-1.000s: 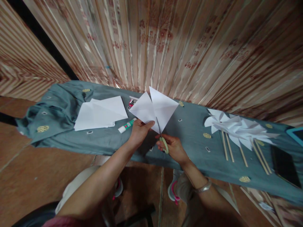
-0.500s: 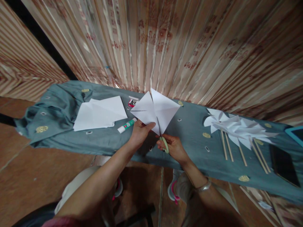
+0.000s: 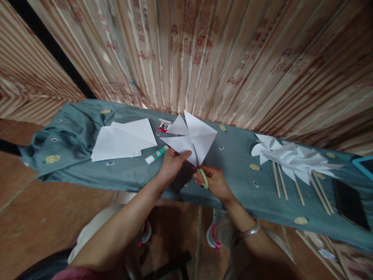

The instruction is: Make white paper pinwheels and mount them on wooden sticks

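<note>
A square sheet of white paper (image 3: 201,134), slit inward from its corners, is held up above the table. My left hand (image 3: 174,163) pinches its near-left part between thumb and fingers. In my right hand (image 3: 212,179) is a pair of scissors (image 3: 205,180) with pale green handles. Their blades lie in the cut at the paper's near corner, pointing away from me. A glue stick (image 3: 157,154) with a green label lies just left of my left hand. Beyond it sits a small red box (image 3: 164,126) of shiny metal bits, partly behind the paper.
A stack of white paper (image 3: 124,140) lies to the left on the teal tablecloth (image 3: 233,171). White paper pinwheels (image 3: 291,155) on wooden sticks (image 3: 298,192) lie at the right, beside a dark phone-like slab (image 3: 350,204). A patterned curtain (image 3: 201,58) hangs behind the table.
The paper's left and far flaps have tilted, so the left slit gapes wider and more of the red box shows. Both hands and the scissors stay almost in place.
</note>
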`<state>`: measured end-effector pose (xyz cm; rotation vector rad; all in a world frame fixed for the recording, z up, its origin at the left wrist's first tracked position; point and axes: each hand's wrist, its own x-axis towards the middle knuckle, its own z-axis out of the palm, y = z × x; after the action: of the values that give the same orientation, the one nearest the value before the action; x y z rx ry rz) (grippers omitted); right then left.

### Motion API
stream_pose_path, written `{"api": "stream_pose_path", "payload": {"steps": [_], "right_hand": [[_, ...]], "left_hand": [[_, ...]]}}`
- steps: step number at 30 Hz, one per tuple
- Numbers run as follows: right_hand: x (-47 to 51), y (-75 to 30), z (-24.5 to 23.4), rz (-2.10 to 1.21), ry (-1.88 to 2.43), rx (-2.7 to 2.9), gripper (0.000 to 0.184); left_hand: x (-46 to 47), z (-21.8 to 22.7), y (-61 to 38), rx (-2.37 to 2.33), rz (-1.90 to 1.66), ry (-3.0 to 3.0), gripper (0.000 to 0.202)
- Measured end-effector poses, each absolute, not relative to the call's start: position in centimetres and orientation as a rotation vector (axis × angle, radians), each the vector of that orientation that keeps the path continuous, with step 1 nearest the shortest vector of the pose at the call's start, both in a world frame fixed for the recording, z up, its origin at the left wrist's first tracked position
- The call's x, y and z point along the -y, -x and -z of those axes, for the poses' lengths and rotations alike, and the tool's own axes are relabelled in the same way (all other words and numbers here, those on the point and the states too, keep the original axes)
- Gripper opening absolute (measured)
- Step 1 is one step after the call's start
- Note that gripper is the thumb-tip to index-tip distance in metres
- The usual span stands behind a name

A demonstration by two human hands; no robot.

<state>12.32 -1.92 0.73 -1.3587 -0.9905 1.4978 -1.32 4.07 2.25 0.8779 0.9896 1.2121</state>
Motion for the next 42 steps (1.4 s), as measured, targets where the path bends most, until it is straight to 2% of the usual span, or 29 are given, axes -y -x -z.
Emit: {"api": "stream_pose_path", "payload": {"steps": [9,24,42], "right_hand": [[2.02,-12.45,-1.14,-1.513,1.318,1.026,0.037],[1.86,-12.25,-1.23,-1.536,1.352,0.971,0.045],[1.98,-12.55,-0.94,-1.503,1.323,1.043,0.039]], "left_hand": [[-3.78,-2.18,1.28,-0.951,-1.188,-0.87,0.014],[-3.87,-1.71,1.36,-0.95,-1.195,-0.885,0.015],[-3.8,-1.55,1.37,-0.978,-1.154,-0.911,0.014]]}}
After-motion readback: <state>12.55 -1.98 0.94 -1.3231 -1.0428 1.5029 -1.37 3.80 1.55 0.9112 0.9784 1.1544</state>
